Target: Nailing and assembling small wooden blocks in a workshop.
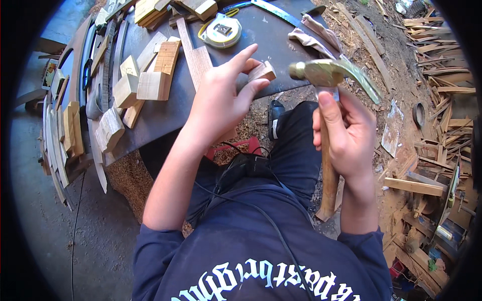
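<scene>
My right hand (346, 133) is wrapped around the wooden handle of a claw hammer (329, 168), high up near its head, with the thumb along the handle. The worn metal head points left and its claw curves to the right. My left hand (226, 95) is over the near edge of the dark table, index finger stretched out. Between its thumb and other fingers is a small wooden block (264, 72); part of that grip is hidden. Under the left hand lies a flat wooden strip (200, 62).
A round tape measure (222, 31) sits on the dark table (268, 40), beyond my left hand. Wooden blocks (153, 85) and long offcuts cover the table's left side. A blue saw blade (281, 14) and a cloth (319, 35) lie at the far right. Scrap wood (447, 100) is heaped on the right.
</scene>
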The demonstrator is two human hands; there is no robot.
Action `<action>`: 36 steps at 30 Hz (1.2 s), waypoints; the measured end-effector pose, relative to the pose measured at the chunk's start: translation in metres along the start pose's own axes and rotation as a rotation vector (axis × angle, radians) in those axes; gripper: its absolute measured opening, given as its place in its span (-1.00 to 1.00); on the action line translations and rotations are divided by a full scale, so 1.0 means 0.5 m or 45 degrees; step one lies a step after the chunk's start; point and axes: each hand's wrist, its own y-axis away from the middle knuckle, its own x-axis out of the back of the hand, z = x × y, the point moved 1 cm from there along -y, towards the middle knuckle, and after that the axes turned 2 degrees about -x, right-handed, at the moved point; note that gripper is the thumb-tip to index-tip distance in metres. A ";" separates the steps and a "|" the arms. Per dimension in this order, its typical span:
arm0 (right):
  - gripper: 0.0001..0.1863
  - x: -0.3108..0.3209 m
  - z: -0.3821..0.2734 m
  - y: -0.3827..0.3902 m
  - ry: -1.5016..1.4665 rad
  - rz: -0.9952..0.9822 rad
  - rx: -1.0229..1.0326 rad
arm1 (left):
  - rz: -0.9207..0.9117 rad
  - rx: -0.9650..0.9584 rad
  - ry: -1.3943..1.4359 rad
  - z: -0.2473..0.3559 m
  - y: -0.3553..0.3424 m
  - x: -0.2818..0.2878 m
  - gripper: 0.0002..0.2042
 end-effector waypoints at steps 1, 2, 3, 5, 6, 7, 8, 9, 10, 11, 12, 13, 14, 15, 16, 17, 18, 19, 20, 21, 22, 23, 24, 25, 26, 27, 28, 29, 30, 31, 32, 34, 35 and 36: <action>-0.71 0.010 0.017 0.005 0.004 -0.019 -0.026 | -0.032 0.088 0.183 -0.001 -0.001 0.009 -0.39; -0.71 0.016 0.029 0.010 -0.003 -0.017 -0.016 | -0.029 0.080 0.174 -0.012 -0.002 0.011 -0.39; -0.70 0.017 0.040 0.013 -0.036 -0.035 -0.101 | -0.014 0.126 0.479 -0.025 -0.002 0.013 -0.44; -0.69 0.015 0.055 0.022 -0.055 -0.059 -0.217 | -0.002 0.155 0.906 -0.035 0.002 0.018 -0.56; -0.69 0.012 0.064 0.026 -0.067 -0.069 -0.210 | 0.005 0.155 0.891 -0.036 0.001 0.023 -0.56; -0.69 0.009 0.073 0.029 -0.075 -0.081 -0.205 | -0.003 0.128 0.888 -0.038 0.001 0.027 -0.58; -0.69 0.006 0.078 0.030 -0.084 -0.093 -0.200 | -0.012 0.102 0.885 -0.041 0.001 0.029 -0.60; -0.68 0.004 0.078 0.029 -0.087 -0.105 -0.191 | -0.006 0.081 0.908 -0.049 -0.001 0.023 -0.59; -0.68 0.002 0.079 0.028 -0.096 -0.108 -0.191 | -0.007 0.084 0.899 -0.056 -0.002 0.025 -0.59; -0.69 -0.001 0.080 0.027 -0.081 -0.121 -0.201 | -0.011 0.082 0.830 -0.061 -0.003 0.028 -0.57; -0.69 -0.002 0.080 0.026 -0.062 -0.131 -0.210 | -0.017 0.078 0.766 -0.063 -0.004 0.028 -0.56; -0.69 -0.004 0.082 0.025 -0.065 -0.131 -0.212 | -0.019 0.079 0.763 -0.063 -0.005 0.027 -0.56; -0.69 -0.006 0.084 0.025 -0.057 -0.139 -0.208 | 0.003 0.081 0.818 -0.063 -0.007 0.023 -0.57; -0.70 -0.008 0.086 0.024 -0.048 -0.151 -0.203 | 0.031 0.084 0.871 -0.061 -0.008 0.021 -0.57; -0.70 -0.010 0.087 0.023 -0.049 -0.155 -0.201 | 0.034 0.085 0.868 -0.059 -0.009 0.023 -0.57; -0.69 -0.012 0.087 0.022 -0.046 -0.156 -0.211 | 0.031 0.089 0.897 -0.055 -0.011 0.027 -0.56; -0.69 -0.015 0.088 0.023 -0.041 -0.158 -0.221 | 0.029 0.093 0.928 -0.054 -0.011 0.030 -0.55; -0.69 -0.019 0.089 0.022 -0.040 -0.165 -0.217 | 0.037 0.094 0.926 -0.054 -0.011 0.031 -0.55; -0.69 -0.022 0.091 0.022 -0.045 -0.174 -0.221 | 0.052 0.093 0.903 -0.055 -0.010 0.031 -0.55; -0.69 -0.027 0.088 0.023 -0.052 -0.191 -0.220 | 0.075 0.092 0.876 -0.053 -0.007 0.035 -0.54; -0.69 -0.032 0.088 0.023 -0.056 -0.225 -0.208 | 0.117 0.109 0.888 -0.053 -0.002 0.035 -0.55; -0.70 -0.033 0.089 0.026 -0.042 -0.209 -0.234 | 0.137 0.100 0.947 -0.053 0.000 0.027 -0.55; -0.70 -0.036 0.088 0.028 -0.029 -0.196 -0.254 | 0.162 0.088 1.001 -0.055 0.000 0.021 -0.56; -0.72 -0.037 0.081 0.030 -0.023 -0.182 -0.294 | 0.188 0.094 0.862 -0.057 0.001 0.022 -0.57; -0.74 -0.036 0.081 0.029 -0.022 -0.196 -0.265 | 0.286 0.077 0.800 -0.046 0.009 0.020 -0.58; -0.75 -0.033 0.078 0.030 -0.036 -0.194 -0.226 | 0.377 0.026 0.731 -0.033 0.012 0.019 -0.63; -0.75 -0.031 0.083 0.029 -0.056 -0.194 -0.192 | 0.462 -0.020 0.655 -0.019 0.021 0.025 -0.67; -0.79 -0.027 0.091 0.022 -0.065 -0.202 -0.179 | 0.347 0.032 0.529 -0.009 0.044 0.049 -0.62; -0.79 -0.027 0.088 0.013 -0.060 -0.214 -0.170 | 0.459 -0.095 0.474 0.000 0.057 0.058 -0.67; -0.77 -0.027 0.085 -0.002 0.193 -0.185 0.019 | 0.429 -0.058 0.425 0.005 0.079 0.071 -0.66; -0.74 -0.027 0.084 -0.021 0.446 -0.149 0.209 | 0.397 -0.021 0.377 0.008 0.106 0.089 -0.64; -0.73 -0.033 0.084 -0.088 0.774 -0.106 0.955 | 0.451 -0.043 0.258 0.001 0.155 0.112 -0.61; -0.69 -0.031 0.074 -0.104 0.957 -0.110 0.871 | 0.497 -0.060 0.140 -0.007 0.181 0.122 -0.59; -0.62 -0.034 0.062 -0.118 1.132 -0.116 0.785 | 0.497 0.018 0.057 -0.021 0.212 0.133 -0.50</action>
